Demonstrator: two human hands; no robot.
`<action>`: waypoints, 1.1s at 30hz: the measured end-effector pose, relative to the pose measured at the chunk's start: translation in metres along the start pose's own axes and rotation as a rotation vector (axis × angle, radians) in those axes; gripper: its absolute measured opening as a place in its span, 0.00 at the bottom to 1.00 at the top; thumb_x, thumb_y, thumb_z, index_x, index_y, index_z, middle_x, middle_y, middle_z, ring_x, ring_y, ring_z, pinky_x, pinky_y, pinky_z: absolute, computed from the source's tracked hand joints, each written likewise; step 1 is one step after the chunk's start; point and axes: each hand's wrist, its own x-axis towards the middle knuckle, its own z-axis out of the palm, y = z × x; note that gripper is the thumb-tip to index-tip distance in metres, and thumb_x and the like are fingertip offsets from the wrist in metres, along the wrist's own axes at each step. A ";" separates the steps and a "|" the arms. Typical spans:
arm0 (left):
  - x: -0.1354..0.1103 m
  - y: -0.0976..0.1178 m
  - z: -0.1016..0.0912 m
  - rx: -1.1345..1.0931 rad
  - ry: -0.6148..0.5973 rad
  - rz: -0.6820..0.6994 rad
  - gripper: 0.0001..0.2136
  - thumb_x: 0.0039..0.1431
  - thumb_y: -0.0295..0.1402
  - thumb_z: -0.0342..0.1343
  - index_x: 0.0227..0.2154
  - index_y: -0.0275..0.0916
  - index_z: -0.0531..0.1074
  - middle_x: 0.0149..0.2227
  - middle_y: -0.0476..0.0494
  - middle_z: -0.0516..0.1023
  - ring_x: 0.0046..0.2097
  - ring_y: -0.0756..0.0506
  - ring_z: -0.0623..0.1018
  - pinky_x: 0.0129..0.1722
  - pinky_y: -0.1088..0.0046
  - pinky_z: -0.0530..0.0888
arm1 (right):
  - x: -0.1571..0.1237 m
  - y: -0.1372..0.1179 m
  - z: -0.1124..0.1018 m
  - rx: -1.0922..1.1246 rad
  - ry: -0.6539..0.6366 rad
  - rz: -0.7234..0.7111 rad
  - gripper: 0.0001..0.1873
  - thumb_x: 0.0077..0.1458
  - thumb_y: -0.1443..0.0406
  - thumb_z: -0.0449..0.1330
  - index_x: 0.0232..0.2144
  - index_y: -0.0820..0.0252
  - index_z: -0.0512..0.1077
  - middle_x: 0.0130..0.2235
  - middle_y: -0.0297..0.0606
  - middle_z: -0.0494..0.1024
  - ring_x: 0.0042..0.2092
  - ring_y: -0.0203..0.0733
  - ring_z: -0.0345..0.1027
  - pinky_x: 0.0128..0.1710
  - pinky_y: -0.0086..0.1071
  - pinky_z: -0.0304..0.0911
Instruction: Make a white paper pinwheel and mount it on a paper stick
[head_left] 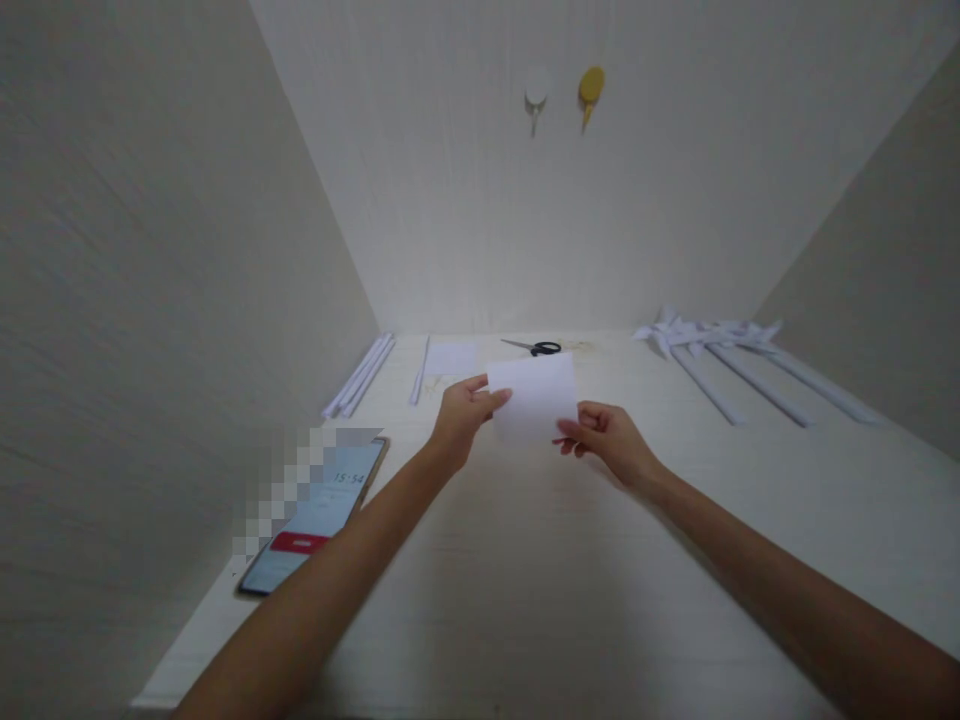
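A small white sheet of paper (531, 396) is held up between my two hands, above the white table. My left hand (466, 415) pinches its left edge, thumb on the front face. My right hand (600, 437) grips the lower right corner between thumb and fingers. The sheet looks flat and unfolded. Just beyond it lie black-handled scissors (547, 348), blades pointing left. Another white paper sheet (451, 358) rests flat on the table to the left of the scissors.
Rolled white paper sticks (358, 378) lie at the left wall, with a thinner one (420, 372) nearby. Paper pinwheels (679, 332) on sticks lie at the back right. A phone (330, 510) lies by my left forearm. White (535, 88) and yellow hooks (591, 86) are on the back wall.
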 end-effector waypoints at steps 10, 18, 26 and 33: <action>-0.018 -0.025 -0.013 -0.013 -0.022 -0.155 0.17 0.33 0.32 0.63 0.31 0.33 0.70 0.25 0.46 0.76 0.27 0.49 0.74 0.26 0.74 0.70 | -0.011 0.020 -0.002 0.068 0.004 0.049 0.16 0.38 0.59 0.62 0.31 0.64 0.70 0.17 0.27 0.65 0.16 0.26 0.53 0.15 0.23 0.46; -0.019 -0.039 -0.016 0.218 -0.099 -0.073 0.17 0.36 0.31 0.62 0.34 0.36 0.69 0.24 0.47 0.76 0.25 0.48 0.75 0.23 0.75 0.69 | -0.014 0.021 0.002 -0.170 -0.086 -0.022 0.16 0.44 0.59 0.57 0.34 0.63 0.69 0.17 0.26 0.61 0.17 0.28 0.52 0.16 0.24 0.47; -0.021 -0.040 -0.014 0.100 0.021 -0.068 0.12 0.37 0.32 0.61 0.29 0.35 0.71 0.29 0.44 0.78 0.29 0.46 0.76 0.29 0.71 0.72 | -0.017 0.026 -0.001 -0.305 0.097 -0.261 0.18 0.54 0.60 0.47 0.46 0.58 0.63 0.28 0.36 0.70 0.28 0.37 0.66 0.26 0.30 0.62; -0.021 -0.043 -0.014 0.004 0.091 -0.044 0.16 0.38 0.34 0.61 0.32 0.34 0.70 0.30 0.43 0.77 0.29 0.47 0.76 0.30 0.72 0.72 | -0.025 0.021 0.000 -0.894 0.186 -0.786 0.12 0.52 0.65 0.52 0.39 0.53 0.71 0.52 0.43 0.63 0.53 0.46 0.54 0.48 0.45 0.54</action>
